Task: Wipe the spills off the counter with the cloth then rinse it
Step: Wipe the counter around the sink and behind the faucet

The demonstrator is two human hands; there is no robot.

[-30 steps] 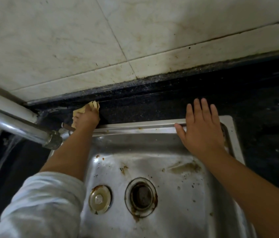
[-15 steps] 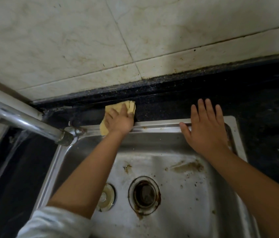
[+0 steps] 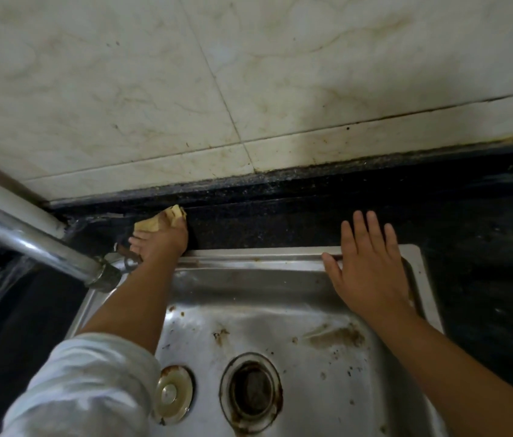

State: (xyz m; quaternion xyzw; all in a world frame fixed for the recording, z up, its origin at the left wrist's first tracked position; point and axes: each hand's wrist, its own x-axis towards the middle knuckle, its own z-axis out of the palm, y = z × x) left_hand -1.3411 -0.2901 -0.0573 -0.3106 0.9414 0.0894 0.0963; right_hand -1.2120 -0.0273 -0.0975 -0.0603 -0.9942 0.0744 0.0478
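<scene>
My left hand [image 3: 160, 239] presses a folded yellow cloth [image 3: 149, 223] onto the black counter [image 3: 264, 222] strip behind the sink, close to the tap's end. Most of the cloth is hidden under my fingers; only its far edge shows. My right hand [image 3: 367, 269] lies flat with fingers spread on the back right rim of the steel sink [image 3: 248, 257], holding nothing.
A chrome tap [image 3: 44, 247] reaches in from the left, its spout end just left of my left wrist. The stained sink basin has a drain [image 3: 250, 392] and a small round cap [image 3: 171, 394]. A tiled wall [image 3: 248, 89] rises behind the counter. Dark counter continues on the right [image 3: 485, 279].
My left hand slid the cloth right along the back counter strip, then back left toward the tap. My right hand has stayed on the sink rim.
</scene>
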